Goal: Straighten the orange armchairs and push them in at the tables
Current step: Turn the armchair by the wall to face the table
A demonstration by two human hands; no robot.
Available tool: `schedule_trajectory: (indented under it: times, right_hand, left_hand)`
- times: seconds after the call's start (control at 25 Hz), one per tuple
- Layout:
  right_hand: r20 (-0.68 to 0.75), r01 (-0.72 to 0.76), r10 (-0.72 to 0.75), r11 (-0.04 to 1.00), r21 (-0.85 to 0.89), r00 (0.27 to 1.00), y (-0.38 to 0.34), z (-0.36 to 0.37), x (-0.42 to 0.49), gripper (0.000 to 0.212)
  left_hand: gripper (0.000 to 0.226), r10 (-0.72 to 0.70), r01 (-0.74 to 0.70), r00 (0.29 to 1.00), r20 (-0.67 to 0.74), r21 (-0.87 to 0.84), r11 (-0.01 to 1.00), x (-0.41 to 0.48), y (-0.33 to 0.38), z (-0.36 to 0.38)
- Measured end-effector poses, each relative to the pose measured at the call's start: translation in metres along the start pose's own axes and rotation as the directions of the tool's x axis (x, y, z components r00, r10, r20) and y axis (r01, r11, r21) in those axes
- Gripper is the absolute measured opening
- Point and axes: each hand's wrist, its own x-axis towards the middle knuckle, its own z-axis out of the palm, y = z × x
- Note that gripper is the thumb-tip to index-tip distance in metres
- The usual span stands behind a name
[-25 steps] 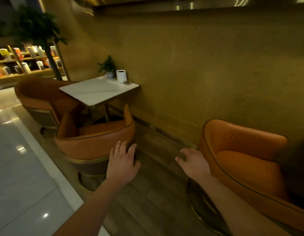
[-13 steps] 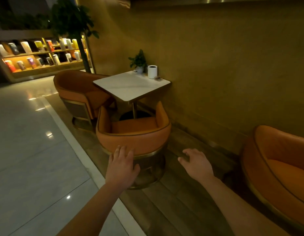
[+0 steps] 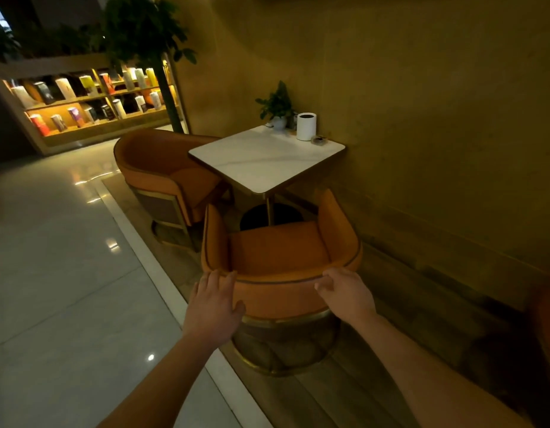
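the near orange armchair [image 3: 280, 257] sits on the wood strip of floor [image 3: 391, 350] beside the wall, its open front facing away from the camera toward the bench [image 3: 264, 162]. its curved back is nearest the viewer and its 2 arms run toward the bench's pedestal, so the seat lines up roughly with the bench but stands a little short of it, with the seat not under the top. the far orange armchair [image 3: 162, 168] stands at the bench's left side, turned so its seat opens toward the bench, its right arm tucked just below the bench edge. the bench top is white and square-cornered, set against the wall, with a small potted plant [image 3: 277, 106], a white cup [image 3: 306, 126] and a small dark item near the wall end.

the left hand [image 3: 213, 304] lies spread and flat on the left part of the near armchair's back, fingers over the top rim, thumb out on the outer face. the right hand [image 3: 347, 293] is half curled, fingertips touching the rim on the right part of the back; neither hand is closed around anything.
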Motion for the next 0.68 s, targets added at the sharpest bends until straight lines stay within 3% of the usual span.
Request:
schedule_trajectory:
  times: [0.2,0.44,0.56,0.68]
  right_hand:
    - [0.041,-0.066,0.068,0.997,-0.036,0.997,-0.023,0.042,0.078,0.045]
    - [0.075,-0.220,0.232,0.965,-0.146,0.970,-0.036,0.107,0.131,0.047]
    - [0.013,-0.356,0.368,0.908,-0.222,0.930,-0.051,0.143,0.142,0.049]
    - [-0.107,-0.505,0.494,0.836,-0.215,0.863,-0.073,0.173,0.151,0.048]
  left_hand:
    - [0.064,0.033,-0.032,0.997,0.066,-0.017,0.999,0.083,-0.043,0.025]
    - [0.065,0.143,-0.142,0.950,0.279,-0.021,0.990,0.162,-0.098,0.081]
    - [0.057,0.234,-0.240,0.902,0.362,-0.027,0.970,0.198,-0.134,0.112]
    - [0.071,0.339,-0.348,0.858,0.385,-0.049,0.936,0.233,-0.168,0.138]
